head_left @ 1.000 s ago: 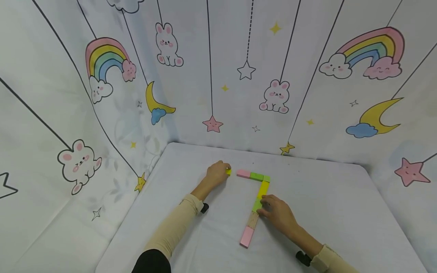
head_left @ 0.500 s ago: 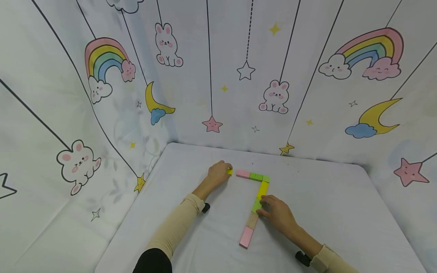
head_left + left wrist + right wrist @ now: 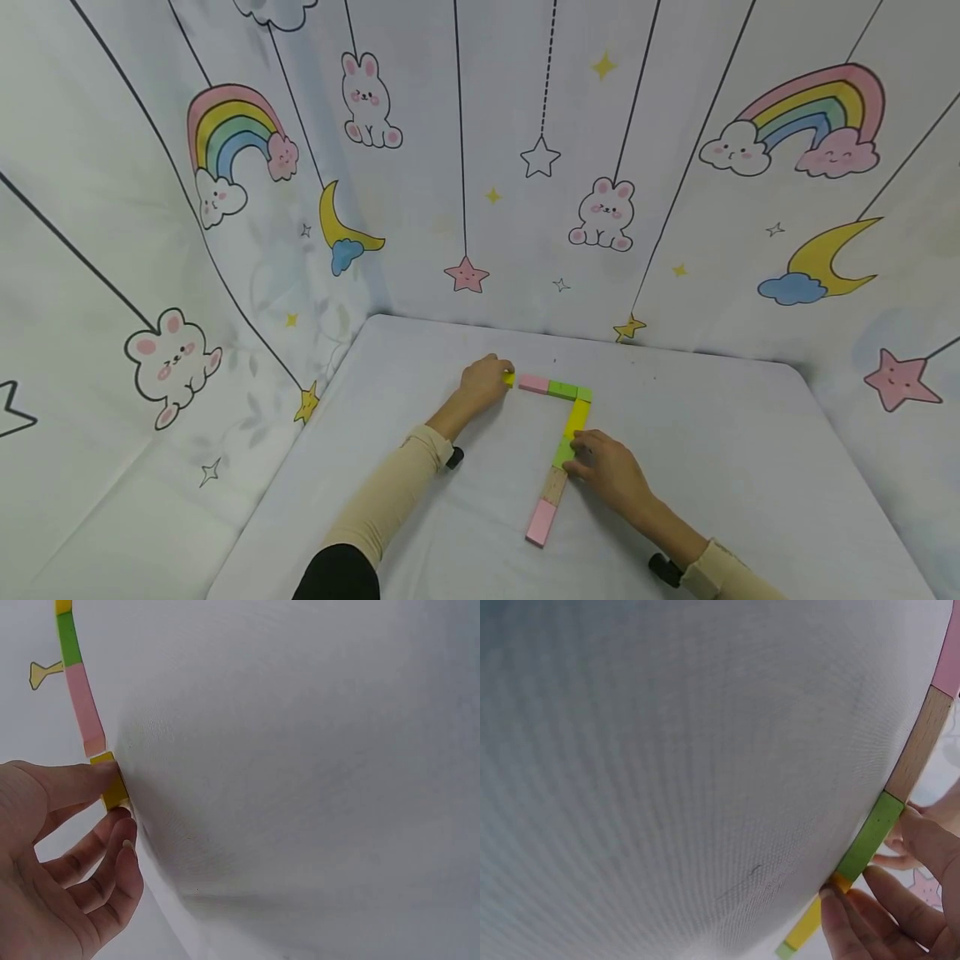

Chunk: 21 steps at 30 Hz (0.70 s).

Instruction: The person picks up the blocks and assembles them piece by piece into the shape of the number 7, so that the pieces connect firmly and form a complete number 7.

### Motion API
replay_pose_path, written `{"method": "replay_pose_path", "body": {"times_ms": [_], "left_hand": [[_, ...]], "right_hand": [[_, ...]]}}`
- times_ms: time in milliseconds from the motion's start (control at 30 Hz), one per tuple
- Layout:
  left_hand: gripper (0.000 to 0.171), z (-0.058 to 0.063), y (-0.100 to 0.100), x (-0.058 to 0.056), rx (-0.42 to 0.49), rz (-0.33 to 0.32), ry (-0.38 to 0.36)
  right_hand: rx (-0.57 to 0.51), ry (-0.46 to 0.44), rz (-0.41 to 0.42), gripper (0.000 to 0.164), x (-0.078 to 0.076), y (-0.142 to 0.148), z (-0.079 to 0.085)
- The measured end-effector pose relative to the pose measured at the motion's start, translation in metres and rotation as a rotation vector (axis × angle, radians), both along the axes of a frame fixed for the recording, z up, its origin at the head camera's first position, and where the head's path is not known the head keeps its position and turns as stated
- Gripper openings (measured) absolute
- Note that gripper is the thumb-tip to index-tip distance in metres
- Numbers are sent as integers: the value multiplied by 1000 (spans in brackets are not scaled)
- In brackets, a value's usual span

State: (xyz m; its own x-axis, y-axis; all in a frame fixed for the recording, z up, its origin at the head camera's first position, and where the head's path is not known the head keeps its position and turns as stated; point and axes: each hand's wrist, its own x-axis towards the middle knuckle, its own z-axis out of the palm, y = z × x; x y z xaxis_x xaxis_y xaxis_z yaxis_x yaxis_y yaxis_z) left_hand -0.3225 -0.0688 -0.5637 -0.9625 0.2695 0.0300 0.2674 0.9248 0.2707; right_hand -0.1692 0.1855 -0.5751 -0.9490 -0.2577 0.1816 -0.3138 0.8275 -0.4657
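Note:
Several wooden blocks lie end to end in a bent row on the white tabletop. My left hand [image 3: 486, 383] pinches a yellow block [image 3: 110, 780] between thumb and fingers. A narrow gap separates it from the pink block [image 3: 534, 382] that ends the row's short arm; a green block [image 3: 562, 388] follows. At the long arm, my right hand [image 3: 611, 467] has its fingertips about a green block [image 3: 870, 836], thumb near one end and fingers near the other, reaching onto the yellow block [image 3: 577, 415]. A plain wood block [image 3: 554, 485] and a pink block [image 3: 542, 522] finish that arm.
The white-covered table [image 3: 720, 450] has rounded far corners. Behind it and on the left hang white curtains [image 3: 420, 192] printed with rabbits, rainbows, moons and stars. Each wrist has a small black device, such as the one on the right wrist [image 3: 665, 569].
My left hand has slid the yellow block slightly right, narrowing the gap to the pink block. My right hand has stayed at the same place on the row.

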Motion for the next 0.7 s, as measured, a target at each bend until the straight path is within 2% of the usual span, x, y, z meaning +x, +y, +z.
{"method": "replay_pose_path", "body": {"times_ms": [700], "left_hand": [[28,-1,6,-2,-15,-18,32]], "right_hand": [[2,0,0,43,-1,0,-1]]}}
